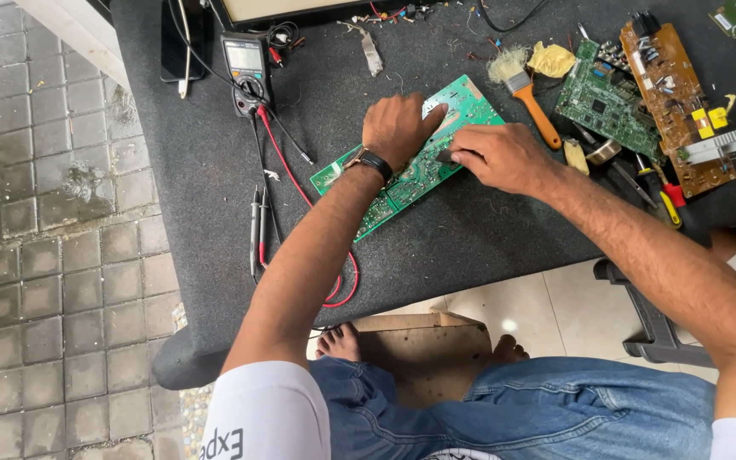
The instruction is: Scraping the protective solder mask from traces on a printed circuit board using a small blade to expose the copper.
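A long green circuit board (470,100) lies slantwise on the dark table mat (215,153). My left hand (398,128), with a black wristwatch, presses flat on the board's middle, one finger pointing up along it. My right hand (500,155) rests at the board's right edge with its fingers pinched on a small dark tool whose tip touches the board. Most of the board's centre is hidden under both hands.
A multimeter (247,72) with red and black probe leads (259,221) sits left of the board. To the right lie a brush with an orange handle (531,100), a yellow cloth (551,60), a green board (605,98), a brown board (679,98) and screwdrivers (662,194).
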